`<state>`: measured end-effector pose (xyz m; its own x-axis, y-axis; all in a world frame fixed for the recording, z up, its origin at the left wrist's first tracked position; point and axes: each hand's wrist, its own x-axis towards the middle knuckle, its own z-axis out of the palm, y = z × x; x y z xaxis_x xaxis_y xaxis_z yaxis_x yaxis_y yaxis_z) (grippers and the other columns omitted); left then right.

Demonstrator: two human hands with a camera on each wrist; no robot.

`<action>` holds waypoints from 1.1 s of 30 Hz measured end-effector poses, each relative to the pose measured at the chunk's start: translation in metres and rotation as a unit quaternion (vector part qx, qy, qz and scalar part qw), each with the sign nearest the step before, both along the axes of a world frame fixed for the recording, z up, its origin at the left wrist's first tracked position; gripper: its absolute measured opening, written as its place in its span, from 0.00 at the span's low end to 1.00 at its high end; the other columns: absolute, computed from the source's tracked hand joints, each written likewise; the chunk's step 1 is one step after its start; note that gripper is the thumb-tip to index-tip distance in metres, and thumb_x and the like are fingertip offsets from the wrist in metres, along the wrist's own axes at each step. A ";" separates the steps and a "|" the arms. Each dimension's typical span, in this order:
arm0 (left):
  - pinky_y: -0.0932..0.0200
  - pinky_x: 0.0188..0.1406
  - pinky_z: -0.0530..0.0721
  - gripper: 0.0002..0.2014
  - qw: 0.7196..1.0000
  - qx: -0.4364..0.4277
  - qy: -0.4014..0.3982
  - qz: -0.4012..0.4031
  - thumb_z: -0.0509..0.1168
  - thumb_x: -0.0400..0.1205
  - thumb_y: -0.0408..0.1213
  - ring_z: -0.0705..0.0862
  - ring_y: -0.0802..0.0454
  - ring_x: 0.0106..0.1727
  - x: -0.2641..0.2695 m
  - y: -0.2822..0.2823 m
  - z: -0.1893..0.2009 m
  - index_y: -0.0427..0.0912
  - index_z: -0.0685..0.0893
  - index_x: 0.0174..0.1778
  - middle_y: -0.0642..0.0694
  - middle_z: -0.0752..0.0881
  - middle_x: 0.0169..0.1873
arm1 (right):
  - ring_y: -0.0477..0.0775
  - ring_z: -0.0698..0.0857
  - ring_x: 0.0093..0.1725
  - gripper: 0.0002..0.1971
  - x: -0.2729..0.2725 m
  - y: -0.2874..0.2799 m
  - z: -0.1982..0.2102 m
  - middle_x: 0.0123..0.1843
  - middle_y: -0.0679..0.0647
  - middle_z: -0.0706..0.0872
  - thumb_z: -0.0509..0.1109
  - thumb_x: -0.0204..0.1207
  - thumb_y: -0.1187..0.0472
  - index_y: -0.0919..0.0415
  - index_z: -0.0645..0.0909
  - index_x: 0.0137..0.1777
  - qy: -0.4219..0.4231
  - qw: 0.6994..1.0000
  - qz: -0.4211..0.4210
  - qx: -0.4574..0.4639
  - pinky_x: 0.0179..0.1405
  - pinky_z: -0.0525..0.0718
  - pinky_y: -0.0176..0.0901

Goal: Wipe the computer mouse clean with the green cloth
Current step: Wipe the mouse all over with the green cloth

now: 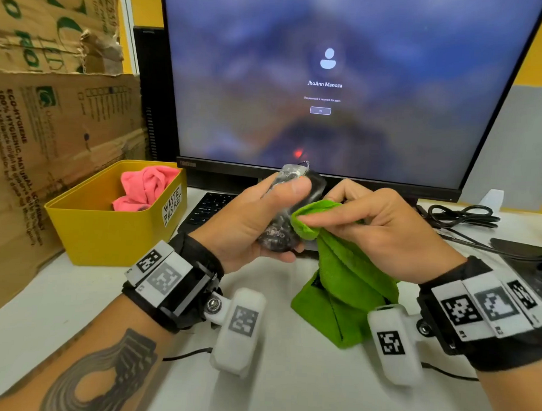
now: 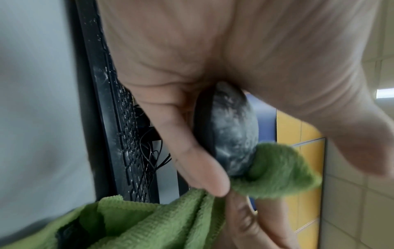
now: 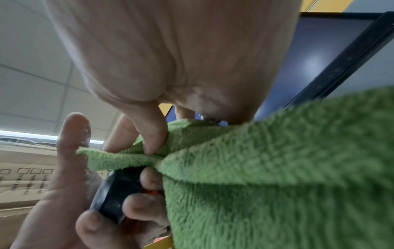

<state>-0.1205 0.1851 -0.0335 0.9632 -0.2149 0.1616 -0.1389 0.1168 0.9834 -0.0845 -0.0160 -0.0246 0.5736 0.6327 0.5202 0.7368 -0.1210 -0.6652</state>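
My left hand (image 1: 263, 217) grips a black computer mouse (image 1: 281, 227) smeared with whitish dust, lifted above the desk before the monitor. The dusty shell shows in the left wrist view as the mouse (image 2: 230, 134), and its dark underside as the mouse (image 3: 115, 193) in the right wrist view. My right hand (image 1: 365, 228) pinches a fold of the green cloth (image 1: 338, 270) and presses it on the mouse's right side. The rest of the cloth (image 2: 138, 224) hangs down to the desk. The cloth (image 3: 266, 168) fills much of the right wrist view.
A yellow waste basket (image 1: 107, 229) holding a pink rag (image 1: 146, 187) stands at the left, beside cardboard boxes (image 1: 33, 133). A monitor (image 1: 328, 83) stands behind, a dusty black keyboard (image 1: 207, 208) under my hands, and black cables (image 1: 461, 216) at the right.
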 end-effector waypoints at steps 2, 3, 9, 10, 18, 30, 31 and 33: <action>0.59 0.23 0.86 0.41 1.000 -0.016 0.025 0.005 0.69 0.63 0.70 0.87 0.46 0.32 0.000 0.001 0.003 0.41 0.86 0.63 0.39 0.88 0.38 | 0.61 0.84 0.52 0.16 0.006 -0.005 0.000 0.49 0.65 0.82 0.74 0.79 0.72 0.49 0.94 0.51 -0.010 0.999 -0.035 -0.014 0.54 0.80 0.37; 0.59 0.24 0.86 0.40 0.999 -0.016 0.029 0.004 0.68 0.64 0.72 0.87 0.45 0.33 0.000 0.001 0.004 0.41 0.88 0.59 0.37 0.88 0.38 | 0.60 0.83 0.51 0.17 0.009 -0.009 0.000 0.47 0.63 0.82 0.74 0.79 0.73 0.48 0.94 0.51 -0.018 0.998 -0.055 -0.016 0.54 0.79 0.36; 0.57 0.31 0.87 0.42 0.999 -0.003 0.036 0.019 0.66 0.66 0.76 0.88 0.44 0.37 -0.001 0.003 0.006 0.43 0.90 0.60 0.37 0.90 0.41 | 0.47 0.81 0.46 0.15 0.008 -0.012 0.007 0.42 0.47 0.83 0.71 0.78 0.65 0.47 0.93 0.54 0.024 0.995 -0.054 0.083 0.51 0.74 0.36; 0.56 0.32 0.88 0.44 0.999 -0.001 0.039 0.027 0.66 0.65 0.76 0.88 0.44 0.38 0.000 0.003 0.005 0.41 0.88 0.63 0.38 0.90 0.41 | 0.50 0.81 0.47 0.15 0.008 -0.012 0.006 0.43 0.53 0.82 0.70 0.78 0.64 0.47 0.94 0.55 0.035 0.994 -0.058 0.085 0.52 0.73 0.41; 0.56 0.34 0.89 0.50 0.997 -0.012 0.057 0.050 0.69 0.65 0.75 0.92 0.45 0.42 0.000 0.002 0.005 0.45 0.79 0.78 0.37 0.91 0.44 | 0.58 0.82 0.42 0.07 0.009 -0.013 0.006 0.39 0.61 0.85 0.78 0.68 0.56 0.55 0.91 0.46 0.151 0.980 -0.071 0.111 0.50 0.79 0.59; 0.56 0.35 0.89 0.38 0.997 -0.012 0.068 0.045 0.66 0.73 0.73 0.92 0.45 0.43 0.001 0.004 0.004 0.47 0.83 0.68 0.37 0.91 0.44 | 0.52 0.86 0.41 0.05 0.007 -0.012 0.008 0.46 0.62 0.87 0.77 0.78 0.67 0.69 0.85 0.49 0.046 0.983 -0.152 0.097 0.47 0.87 0.48; 0.56 0.35 0.89 0.37 0.997 -0.014 0.068 0.046 0.65 0.74 0.73 0.92 0.45 0.43 0.001 0.004 0.004 0.48 0.83 0.69 0.37 0.91 0.44 | 0.51 0.86 0.41 0.03 0.007 -0.012 0.009 0.48 0.58 0.87 0.78 0.78 0.65 0.65 0.88 0.47 0.025 0.980 -0.174 0.095 0.48 0.87 0.47; 0.55 0.35 0.89 0.38 0.996 -0.018 0.069 0.049 0.65 0.75 0.73 0.92 0.44 0.43 0.001 0.003 0.004 0.49 0.82 0.72 0.37 0.91 0.44 | 0.52 0.83 0.36 0.06 0.010 -0.012 0.009 0.41 0.56 0.86 0.77 0.78 0.61 0.64 0.89 0.44 0.015 0.973 -0.205 0.105 0.41 0.83 0.47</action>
